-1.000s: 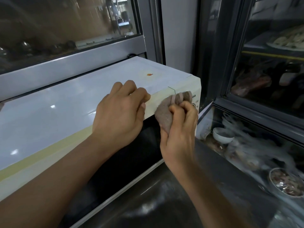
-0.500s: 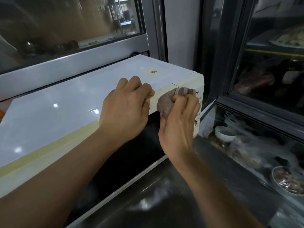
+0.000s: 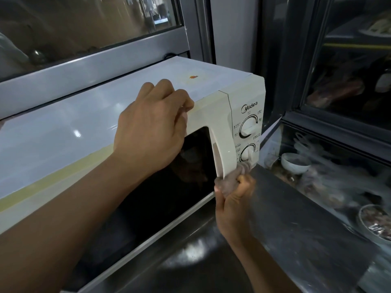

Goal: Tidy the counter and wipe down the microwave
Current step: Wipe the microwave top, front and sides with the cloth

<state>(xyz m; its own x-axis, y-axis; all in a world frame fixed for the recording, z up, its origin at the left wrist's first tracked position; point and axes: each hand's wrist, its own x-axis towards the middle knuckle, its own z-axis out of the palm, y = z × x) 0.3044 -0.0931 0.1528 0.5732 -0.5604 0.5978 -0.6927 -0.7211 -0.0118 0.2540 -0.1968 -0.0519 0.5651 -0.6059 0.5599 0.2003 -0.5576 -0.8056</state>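
A person wipes a white microwave (image 3: 211, 85) standing on a steel counter (image 3: 296, 218).

The right hand (image 3: 234, 199) is clenched around a bunched grey-brown cloth (image 3: 231, 177), pressed to the lower end of the door handle (image 3: 222, 149); the left hand (image 3: 150, 132) grips the door's top edge, fingertips hidden. Bowls (image 3: 294, 163) beside the counter are blurred.

Cream microwave (image 3: 211, 115) on steel counter (image 3: 296, 218), crumpled brownish cloth (image 3: 232, 176) at handle's base
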